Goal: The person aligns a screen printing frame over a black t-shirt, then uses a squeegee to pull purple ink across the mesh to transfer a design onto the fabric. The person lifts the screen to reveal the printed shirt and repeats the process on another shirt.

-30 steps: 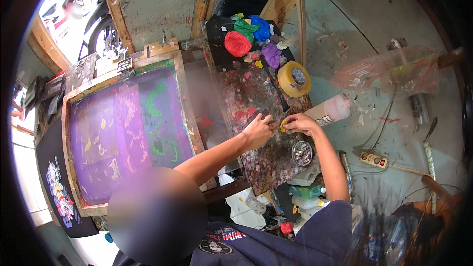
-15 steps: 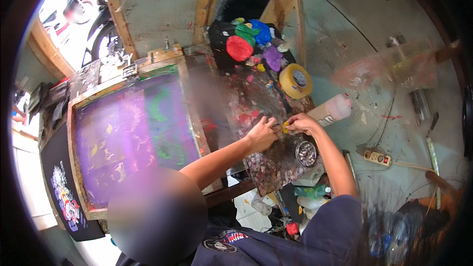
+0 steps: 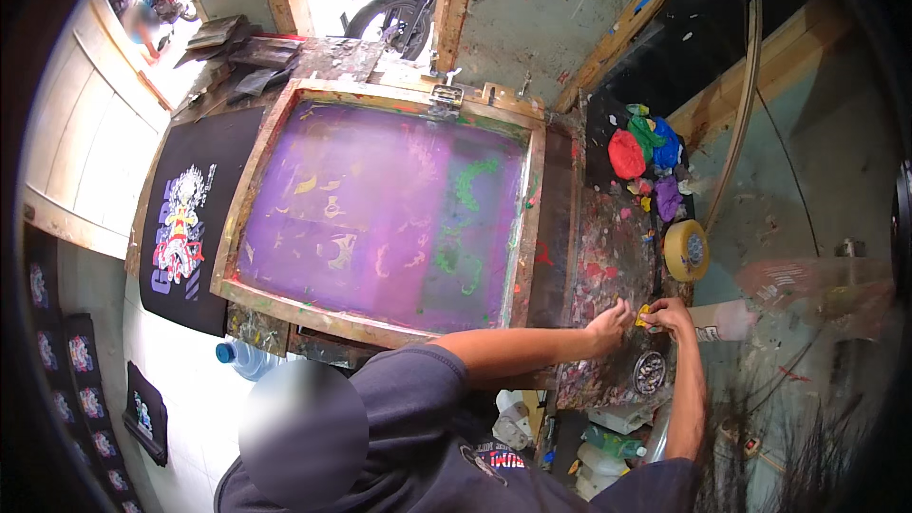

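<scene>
Over the right part of the paint-stained table, my right hand (image 3: 673, 314) is closed, its fingertips pinching a small yellow piece (image 3: 643, 316) too small to name. Just left of it, my left hand (image 3: 609, 327) is raised with bent fingers slightly apart, and I see nothing held in it. Beyond my right hand lies a pale plastic bottle (image 3: 727, 321). A round tin (image 3: 650, 372) of greyish bits sits on the near side of my hands. Farther back is a thick roll of yellowish tape (image 3: 675, 253).
A wood-framed printing screen (image 3: 380, 214) with purple and green stains fills the middle. Left of it lies a black printed shirt panel (image 3: 214, 147). Red (image 3: 626, 154), green, blue and purple lumps cluster at the back right. A blue-capped water bottle (image 3: 249, 359) stands below the table's near edge.
The view has swung left, so the screen and table appear farther right and more of the shirt panel shows. Both hands stay close together, the yellow piece still in my right fingertips.
</scene>
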`<action>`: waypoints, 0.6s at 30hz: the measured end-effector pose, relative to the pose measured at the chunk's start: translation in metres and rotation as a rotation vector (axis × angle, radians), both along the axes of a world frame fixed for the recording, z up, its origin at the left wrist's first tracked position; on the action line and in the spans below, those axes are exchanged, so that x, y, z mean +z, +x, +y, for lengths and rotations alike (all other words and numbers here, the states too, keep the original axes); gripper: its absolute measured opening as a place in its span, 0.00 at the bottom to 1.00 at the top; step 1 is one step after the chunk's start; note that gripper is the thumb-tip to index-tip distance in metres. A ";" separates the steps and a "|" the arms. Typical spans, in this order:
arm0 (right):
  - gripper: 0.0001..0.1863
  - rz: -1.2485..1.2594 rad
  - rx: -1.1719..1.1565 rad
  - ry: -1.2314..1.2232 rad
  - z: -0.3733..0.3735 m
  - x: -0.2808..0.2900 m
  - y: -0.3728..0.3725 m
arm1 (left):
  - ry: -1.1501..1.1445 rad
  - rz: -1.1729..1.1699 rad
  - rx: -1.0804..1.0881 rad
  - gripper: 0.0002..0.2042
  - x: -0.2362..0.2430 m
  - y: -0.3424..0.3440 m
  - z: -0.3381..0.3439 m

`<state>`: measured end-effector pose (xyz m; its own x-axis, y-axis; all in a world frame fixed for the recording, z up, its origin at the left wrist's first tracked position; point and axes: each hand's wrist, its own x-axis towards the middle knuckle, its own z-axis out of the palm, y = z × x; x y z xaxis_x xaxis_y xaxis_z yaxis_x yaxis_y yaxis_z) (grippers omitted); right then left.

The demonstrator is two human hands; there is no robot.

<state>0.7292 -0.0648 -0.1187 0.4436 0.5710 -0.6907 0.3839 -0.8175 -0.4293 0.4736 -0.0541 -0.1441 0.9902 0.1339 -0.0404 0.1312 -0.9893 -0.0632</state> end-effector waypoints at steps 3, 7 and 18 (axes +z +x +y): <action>0.14 -0.057 0.027 -0.020 0.013 0.021 -0.011 | -0.194 -0.033 0.035 0.31 -0.017 -0.011 -0.041; 0.19 -0.419 0.209 -0.091 0.006 0.009 -0.006 | -0.625 -0.059 -0.105 0.38 -0.003 -0.072 -0.068; 0.41 -0.759 0.546 0.682 -0.003 -0.010 -0.197 | -0.229 -0.387 0.922 0.44 0.061 -0.486 -0.056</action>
<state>0.5318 -0.0679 -0.1283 0.1915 0.9661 0.1734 0.9627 -0.1505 -0.2248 -0.0120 -0.1097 -0.0836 0.4570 0.8784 0.1396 0.8178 -0.4767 0.3225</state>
